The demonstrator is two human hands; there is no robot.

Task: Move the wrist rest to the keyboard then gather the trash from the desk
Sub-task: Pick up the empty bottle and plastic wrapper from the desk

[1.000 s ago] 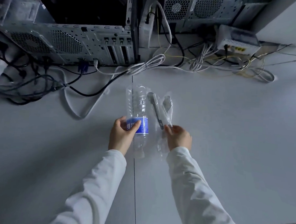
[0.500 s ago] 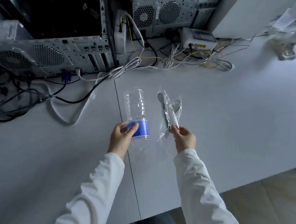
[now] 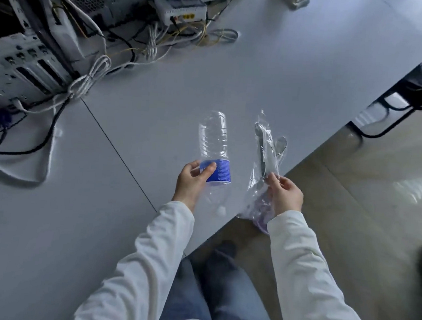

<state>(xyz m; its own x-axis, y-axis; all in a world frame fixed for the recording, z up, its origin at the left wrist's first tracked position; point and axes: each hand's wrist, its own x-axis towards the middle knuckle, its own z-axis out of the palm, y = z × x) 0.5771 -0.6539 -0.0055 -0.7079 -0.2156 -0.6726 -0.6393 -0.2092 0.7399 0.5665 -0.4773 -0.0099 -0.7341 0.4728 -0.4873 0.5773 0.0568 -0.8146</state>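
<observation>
Head view: left hand point(image 3: 190, 183), fingers wrapped round the blue label of clear plastic bottle point(image 3: 214, 145), above the white counter point(image 3: 273, 76). Right hand point(image 3: 286, 196), fingers pinching clear cutlery wrapper point(image 3: 267, 158), at counter's edge.

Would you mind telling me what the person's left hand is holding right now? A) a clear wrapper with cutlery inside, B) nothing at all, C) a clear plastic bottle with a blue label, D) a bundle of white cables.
C: the left hand grips the bottle at its blue label, while the right hand holds the wrapper.
</observation>
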